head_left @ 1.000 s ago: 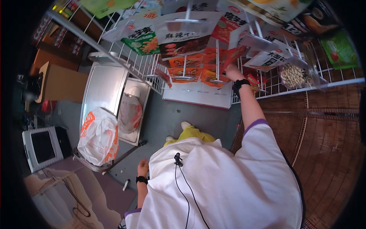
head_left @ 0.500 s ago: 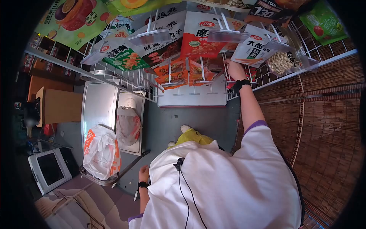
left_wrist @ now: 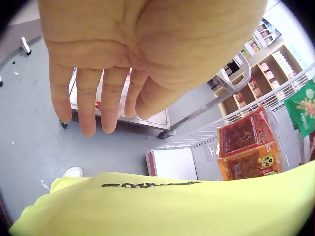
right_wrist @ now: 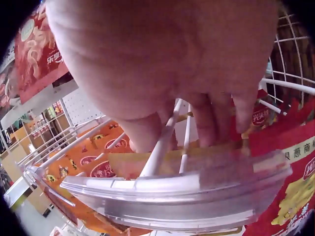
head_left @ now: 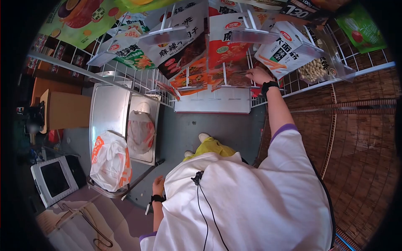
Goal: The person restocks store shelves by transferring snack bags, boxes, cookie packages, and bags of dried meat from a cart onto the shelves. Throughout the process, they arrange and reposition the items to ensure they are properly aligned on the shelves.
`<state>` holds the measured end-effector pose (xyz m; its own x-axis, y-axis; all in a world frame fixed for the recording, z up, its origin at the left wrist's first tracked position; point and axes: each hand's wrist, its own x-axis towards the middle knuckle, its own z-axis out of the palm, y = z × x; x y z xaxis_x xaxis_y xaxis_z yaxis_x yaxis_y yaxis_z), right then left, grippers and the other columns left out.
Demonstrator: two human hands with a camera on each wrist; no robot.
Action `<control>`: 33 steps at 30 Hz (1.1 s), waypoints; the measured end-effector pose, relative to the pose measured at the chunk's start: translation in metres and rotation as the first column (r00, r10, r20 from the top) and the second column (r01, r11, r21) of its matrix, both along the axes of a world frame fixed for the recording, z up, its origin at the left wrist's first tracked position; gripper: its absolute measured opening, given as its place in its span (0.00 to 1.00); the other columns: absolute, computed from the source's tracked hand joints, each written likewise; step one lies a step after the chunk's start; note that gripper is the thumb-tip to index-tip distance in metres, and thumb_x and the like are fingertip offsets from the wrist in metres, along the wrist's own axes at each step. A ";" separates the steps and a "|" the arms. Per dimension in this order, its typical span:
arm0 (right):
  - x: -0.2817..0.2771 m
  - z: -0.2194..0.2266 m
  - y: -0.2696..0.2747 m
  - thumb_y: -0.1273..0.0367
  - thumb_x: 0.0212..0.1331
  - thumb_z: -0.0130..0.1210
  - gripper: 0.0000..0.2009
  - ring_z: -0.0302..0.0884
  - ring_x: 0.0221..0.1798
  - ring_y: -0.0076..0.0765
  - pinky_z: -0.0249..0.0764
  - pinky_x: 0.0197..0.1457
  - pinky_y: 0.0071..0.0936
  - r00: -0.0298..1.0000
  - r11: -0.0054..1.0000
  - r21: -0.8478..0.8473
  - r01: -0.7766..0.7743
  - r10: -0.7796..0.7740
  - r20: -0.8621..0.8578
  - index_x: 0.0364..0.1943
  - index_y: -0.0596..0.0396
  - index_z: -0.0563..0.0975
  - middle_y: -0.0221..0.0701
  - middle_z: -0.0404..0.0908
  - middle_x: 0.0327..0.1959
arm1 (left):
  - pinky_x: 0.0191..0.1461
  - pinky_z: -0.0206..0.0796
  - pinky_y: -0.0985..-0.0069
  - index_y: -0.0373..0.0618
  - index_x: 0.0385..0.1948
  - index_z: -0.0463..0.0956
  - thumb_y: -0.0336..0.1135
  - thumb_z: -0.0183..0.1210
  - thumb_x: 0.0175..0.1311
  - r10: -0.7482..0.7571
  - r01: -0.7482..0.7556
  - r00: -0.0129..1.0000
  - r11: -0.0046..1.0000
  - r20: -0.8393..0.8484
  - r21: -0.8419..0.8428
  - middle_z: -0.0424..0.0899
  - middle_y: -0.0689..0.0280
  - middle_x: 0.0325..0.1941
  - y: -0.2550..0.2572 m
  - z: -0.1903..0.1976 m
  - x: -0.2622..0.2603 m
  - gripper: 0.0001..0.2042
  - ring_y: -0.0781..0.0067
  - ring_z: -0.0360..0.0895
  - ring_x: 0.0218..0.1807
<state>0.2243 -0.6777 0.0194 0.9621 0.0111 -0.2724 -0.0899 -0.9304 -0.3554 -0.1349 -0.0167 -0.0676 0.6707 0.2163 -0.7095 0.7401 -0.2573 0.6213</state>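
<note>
My right hand (head_left: pixel 259 76) reaches into the white wire rack among hanging snack packets, with a black band on its wrist. In the right wrist view its fingers (right_wrist: pixel 204 120) extend down beside a white hook (right_wrist: pixel 160 142) and grip at the top edge of a brownish snack packet (right_wrist: pixel 130 163). A clear label holder (right_wrist: pixel 167 196) at the hook's end partly covers that packet. The fingertips are hidden. Orange packets (right_wrist: pixel 93 155) hang to the left, a red packet (right_wrist: pixel 290 182) to the right. My left hand (left_wrist: pixel 142 49) hangs by my side, fingers loosely extended, holding nothing.
A white-and-grey noodle-snack bag (head_left: pixel 281 52) and a green-and-white bag (head_left: pixel 132 52) hang above on the rack. Below stands a white box (head_left: pixel 213 102). To the left, a metal cart (head_left: pixel 106 111) carries a white-and-orange plastic bag (head_left: pixel 109 161). A bamboo blind (head_left: pixel 360 146) lines the right.
The head view has shifted, showing more of the upper bags, which hang at different angles. My right hand stays among the lower packets, moving only slightly. The left hand still hangs at my side.
</note>
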 end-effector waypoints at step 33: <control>-0.057 0.021 -0.078 0.67 0.57 0.54 0.18 0.68 0.59 0.47 0.66 0.60 0.38 0.961 0.963 -0.030 0.268 -0.269 -0.061 0.53 0.50 0.73 0.41 0.72 0.57 | 0.44 0.68 0.77 0.41 0.50 0.74 0.30 0.55 0.61 -0.150 0.151 0.986 0.988 0.075 -0.007 0.81 0.62 0.41 0.023 -0.040 0.020 0.15 0.73 0.77 0.41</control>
<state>0.1675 -0.7560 0.0406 0.9094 -0.2520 -0.3309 -0.3596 -0.8761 -0.3211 -0.1153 0.0061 -0.1077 0.7460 0.0999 -0.6583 0.6450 -0.3543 0.6771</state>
